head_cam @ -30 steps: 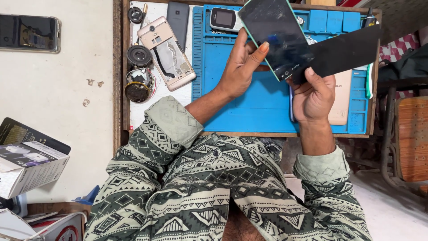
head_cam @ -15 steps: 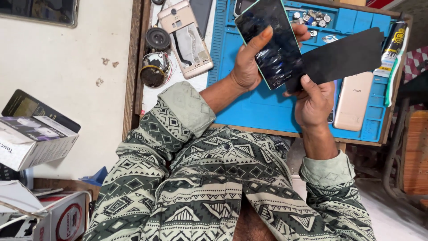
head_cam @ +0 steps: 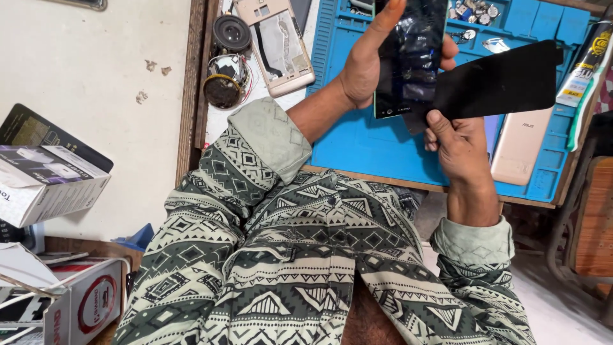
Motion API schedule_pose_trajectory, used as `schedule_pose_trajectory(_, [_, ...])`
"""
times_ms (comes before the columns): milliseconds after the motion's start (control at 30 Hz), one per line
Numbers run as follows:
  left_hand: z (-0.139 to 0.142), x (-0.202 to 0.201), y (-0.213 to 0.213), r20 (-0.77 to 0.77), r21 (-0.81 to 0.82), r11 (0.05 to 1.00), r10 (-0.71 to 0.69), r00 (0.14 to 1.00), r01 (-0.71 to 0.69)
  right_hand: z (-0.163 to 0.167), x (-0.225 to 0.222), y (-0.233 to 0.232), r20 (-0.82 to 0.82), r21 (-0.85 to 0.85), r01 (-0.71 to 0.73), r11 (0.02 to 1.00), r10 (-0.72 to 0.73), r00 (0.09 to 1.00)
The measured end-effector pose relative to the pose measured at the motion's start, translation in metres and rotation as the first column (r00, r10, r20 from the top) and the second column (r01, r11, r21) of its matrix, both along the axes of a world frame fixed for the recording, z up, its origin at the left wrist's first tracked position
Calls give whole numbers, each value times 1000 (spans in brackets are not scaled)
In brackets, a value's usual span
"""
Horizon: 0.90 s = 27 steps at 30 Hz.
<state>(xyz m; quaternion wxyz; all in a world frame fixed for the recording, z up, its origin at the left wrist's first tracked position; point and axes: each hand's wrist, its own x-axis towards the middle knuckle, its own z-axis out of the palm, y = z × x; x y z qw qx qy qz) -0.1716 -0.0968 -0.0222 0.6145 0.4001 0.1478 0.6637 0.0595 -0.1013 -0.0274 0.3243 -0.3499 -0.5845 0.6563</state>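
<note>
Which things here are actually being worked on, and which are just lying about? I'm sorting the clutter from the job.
In hand:
- phone, held by the left hand
- black sheet, pinched by the right hand

Lying about:
- blue mat
- gold back cover
- phone frame
- two round speakers
- glue tube
- boxes

Phone (head_cam: 408, 57) top beyond frame edge

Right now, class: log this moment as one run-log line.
left hand: holds phone screen | right hand: pinches black film sheet | below: blue mat
</note>
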Motion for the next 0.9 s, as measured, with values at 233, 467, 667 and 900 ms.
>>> schedule_pose_trajectory(233, [-4,-1,1,-34,-19,1000,-22,999,21,-2,9,7,48,-20,-80,997,80,996])
schedule_pose_trajectory(467, [-8,-5,12,261,-143,987,-38,965,78,-10,7,19,-42,-15,93,996,-93,995])
schedule_pose_trajectory(667, [8,-4,9,381,-264,963,60,923,47,-8,-4,18,-2,94,128,987,-128,992])
schedule_pose_trajectory(900, [14,0,0,411,-277,958,44,911,78,-15,-11,11,-13,82,126,989,-125,992])
